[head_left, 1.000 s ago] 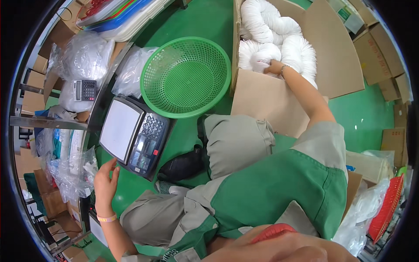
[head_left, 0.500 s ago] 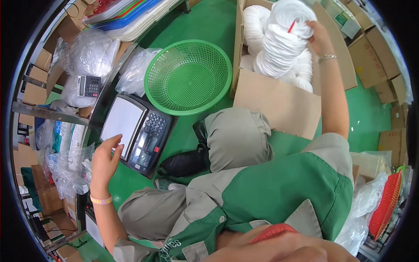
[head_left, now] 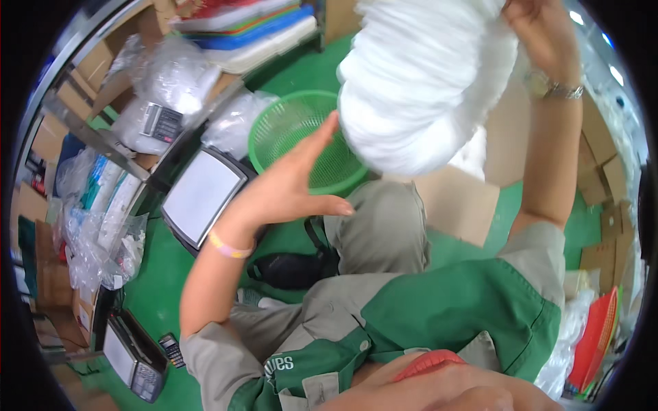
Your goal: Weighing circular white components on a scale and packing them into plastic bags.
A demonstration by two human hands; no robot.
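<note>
A big white hank of cord [head_left: 425,89] hangs high in front of me, blurred by motion. My right hand [head_left: 541,38] grips its upper right end, the fingers closed around the strands and partly hidden by them. My left hand [head_left: 288,181] reaches up to the hank's left side with thumb and fingers spread, holding nothing. Whether its fingertips touch the cord I cannot tell. Beneath the hank stands an open cardboard box [head_left: 459,205] with more white cord [head_left: 471,154] inside. A green perforated basket [head_left: 264,133] sits behind my left hand.
A scale [head_left: 202,195] rests left of the basket, and another scale [head_left: 133,356] stands at lower left beside a small keypad device [head_left: 171,349]. Clear plastic bags [head_left: 178,75] and a calculator [head_left: 161,123] lie on the left shelf. Cardboard cartons [head_left: 603,151] are stacked at right.
My right hand has lifted the cord hank up out of the box and closer to me. My left hand has moved from over the scale rightward and up to the hank.
</note>
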